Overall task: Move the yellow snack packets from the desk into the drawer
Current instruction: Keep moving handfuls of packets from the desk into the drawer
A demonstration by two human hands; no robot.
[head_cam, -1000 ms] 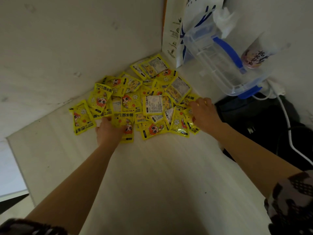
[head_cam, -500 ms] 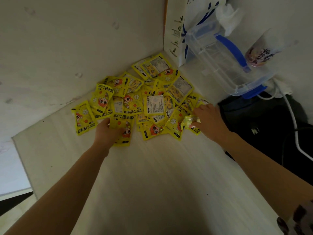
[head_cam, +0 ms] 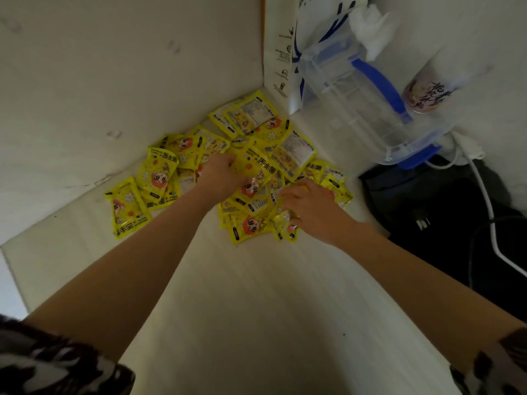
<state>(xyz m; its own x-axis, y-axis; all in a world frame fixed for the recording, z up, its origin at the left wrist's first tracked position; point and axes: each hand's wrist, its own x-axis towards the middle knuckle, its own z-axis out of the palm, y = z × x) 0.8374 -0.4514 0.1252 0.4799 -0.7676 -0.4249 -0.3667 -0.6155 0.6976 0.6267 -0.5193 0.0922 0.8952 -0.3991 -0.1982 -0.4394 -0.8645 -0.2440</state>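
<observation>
Yellow foil snack packets (head_cam: 251, 172) lie heaped in the far corner of the pale desk (head_cam: 256, 295), pressed up against the wall, with one stray packet (head_cam: 128, 208) at the near left edge of the pile. They look light, thin and crinkly, and the glossy film is likely slippery, so a loose handful would probably slide apart; taking several at once by their flat faces or sealed edges, squeezed together, seems the safer hold. The left hand (head_cam: 219, 175) has its fingers curled into the middle of the heap and grips a packet there. The right hand (head_cam: 308, 206) is bent over the near right side of the pile, fingers closed on a couple of packets at its edge. Compared with half a second ago, the left hand has moved from the near left rim of the pile up into its centre, and the right hand has slid inward and nearer, dragging packets with it, so the heap looks more bunched. A clear plastic box (head_cam: 370, 109) with blue clips stands at the far right. No drawer is in sight.
</observation>
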